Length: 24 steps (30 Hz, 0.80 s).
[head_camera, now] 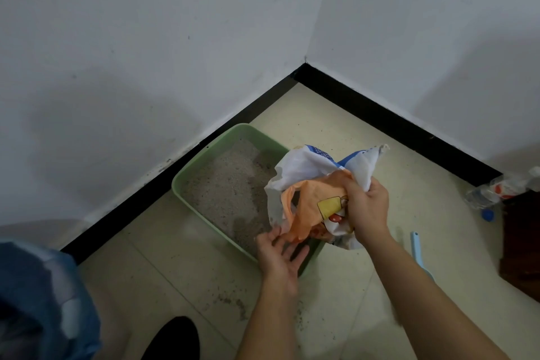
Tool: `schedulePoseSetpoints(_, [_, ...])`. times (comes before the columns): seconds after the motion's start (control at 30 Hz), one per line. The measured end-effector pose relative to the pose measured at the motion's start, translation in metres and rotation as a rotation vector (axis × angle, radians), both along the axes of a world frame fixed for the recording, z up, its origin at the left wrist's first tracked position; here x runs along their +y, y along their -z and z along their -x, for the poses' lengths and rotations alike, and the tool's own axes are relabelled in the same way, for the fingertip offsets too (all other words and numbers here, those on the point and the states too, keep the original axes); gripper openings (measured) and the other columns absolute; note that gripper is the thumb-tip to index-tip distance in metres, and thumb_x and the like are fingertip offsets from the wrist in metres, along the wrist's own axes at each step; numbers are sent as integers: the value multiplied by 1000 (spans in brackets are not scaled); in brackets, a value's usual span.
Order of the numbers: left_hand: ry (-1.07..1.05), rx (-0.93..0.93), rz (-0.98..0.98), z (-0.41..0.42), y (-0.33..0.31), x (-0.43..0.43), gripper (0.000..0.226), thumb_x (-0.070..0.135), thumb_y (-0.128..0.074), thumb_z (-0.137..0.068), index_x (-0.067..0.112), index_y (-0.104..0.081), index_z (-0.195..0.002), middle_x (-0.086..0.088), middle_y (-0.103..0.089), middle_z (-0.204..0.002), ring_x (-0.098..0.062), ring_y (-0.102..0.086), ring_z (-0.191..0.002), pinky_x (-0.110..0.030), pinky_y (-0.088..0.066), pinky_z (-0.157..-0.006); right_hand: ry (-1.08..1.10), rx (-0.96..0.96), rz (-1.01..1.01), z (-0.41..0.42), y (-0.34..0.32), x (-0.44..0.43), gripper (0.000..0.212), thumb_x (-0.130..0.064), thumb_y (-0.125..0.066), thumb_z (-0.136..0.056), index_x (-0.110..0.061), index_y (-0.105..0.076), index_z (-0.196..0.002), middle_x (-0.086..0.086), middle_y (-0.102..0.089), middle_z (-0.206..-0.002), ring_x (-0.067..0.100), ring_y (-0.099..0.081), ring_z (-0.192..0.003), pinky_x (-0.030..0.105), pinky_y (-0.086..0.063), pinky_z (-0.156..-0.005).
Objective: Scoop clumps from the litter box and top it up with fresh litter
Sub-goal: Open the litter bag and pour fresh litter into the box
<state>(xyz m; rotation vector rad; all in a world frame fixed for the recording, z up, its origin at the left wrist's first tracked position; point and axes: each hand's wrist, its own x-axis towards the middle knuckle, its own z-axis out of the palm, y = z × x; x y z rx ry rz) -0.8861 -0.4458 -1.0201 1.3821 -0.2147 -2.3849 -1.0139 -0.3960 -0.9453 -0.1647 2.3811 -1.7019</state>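
At the bottom left, closest in, sits a blurred blue mass (43, 301); whether it is cloth or a bag I cannot tell. Just right of it a black shoe tip (174, 339) rests on the pale tiled floor (175, 257). Both bare forearms reach away from the near edge. The left hand (280, 257) is released, palm up with fingers spread, and its fingertips touch the lower edge of the litter bag (306, 184). The right hand (366, 207) is clenched around the crumpled middle of that bag, grasping it above the near right part of the litter box (187, 181). The bag is white, orange and blue, with its open, ragged mouth turned to the far side. The green litter box lies on the floor along the left wall's black skirting (380, 114), and grey litter (228, 184) covers its bottom. Loose granules (230, 301) speckle the tiles near the box. A light blue scoop (416, 245) lies on the floor just right of the right forearm, partly hidden by it. Far right, a crushed clear bottle (496, 190) with a blue cap (487, 215) lies beside dark wooden furniture (520, 242)
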Motion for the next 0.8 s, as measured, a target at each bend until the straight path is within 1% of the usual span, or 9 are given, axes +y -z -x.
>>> schedulePoseSetpoints(0.07, [48,-1,21,1,3,-4,37,45,-49,-97,17,-58,-119,-12,-66,-116,-28,-63,-105,-44,-54,-85,-25,59,-42,3,-1,-1,22,-31,-69,-90,-13,-65,-77,10,-61,-69,16,-57,-62,32,-50,-56])
schedulePoseSetpoints(0.17, [70,-120,112,2,9,-4,33,15,-72,-85,17,-55,-113,-12,-66,-114,-26,-67,-101,-38,-56,-85,-92,165,-169,9,0,0,24,-31,-64,-93,-12,-64,-79,12,-64,-71,25,-61,-67,36,-51,-60])
schedulePoseSetpoints(0.27, [26,-212,178,4,11,-13,36,7,-74,-82,20,-57,-110,-7,-65,-113,-23,-65,-100,-32,-56,-75,-86,247,-206,11,-2,-1,19,-24,-59,-96,-16,-62,-79,4,-60,-69,17,-56,-65,24,-43,-55])
schedulePoseSetpoints(0.33, [-25,-240,213,3,9,-20,35,3,-73,-82,23,-59,-107,-4,-64,-113,-21,-64,-101,-27,-53,-70,-124,292,-276,12,-1,-1,19,-23,-56,-98,-17,-61,-81,2,-59,-68,16,-56,-65,25,-44,-56])
schedulePoseSetpoints(0.43, [-22,-238,232,6,6,-26,36,1,-72,-82,25,-60,-107,-3,-63,-114,-19,-62,-102,-29,-54,-78,-98,347,-344,13,2,3,21,-21,-54,-98,-11,-63,-82,6,-61,-69,24,-60,-68,35,-50,-62])
schedulePoseSetpoints(0.53, [6,-243,234,11,6,-29,39,5,-68,-85,24,-58,-117,-3,-62,-116,-22,-61,-107,-37,-54,-88,-117,411,-343,10,-2,3,20,-20,-55,-98,-10,-62,-83,8,-61,-70,25,-59,-66,36,-50,-61])
schedulePoseSetpoints(0.67, [36,-221,53,13,4,-42,33,22,-66,-85,24,-57,-118,-10,-65,-114,-25,-65,-97,-29,-52,-57,-167,375,-350,15,-10,7,23,-28,-56,-97,-11,-64,-83,7,-64,-71,24,-62,-69,37,-52,-63])
schedulePoseSetpoints(0.73, [93,-194,-12,14,4,-52,41,37,-69,-84,21,-58,-119,-12,-67,-112,-26,-66,-93,-24,-49,-48,-181,369,-353,18,-12,12,20,-28,-56,-97,-16,-63,-83,4,-63,-71,21,-61,-69,31,-50,-61])
schedulePoseSetpoints(0.8, [217,-194,-25,15,3,-58,38,41,-70,-85,16,-62,-113,-11,-69,-106,-23,-66,-89,-20,-46,-43,-199,373,-375,17,-12,19,15,-28,-57,-97,-21,-61,-84,-1,-61,-70,17,-59,-69,23,-45,-59])
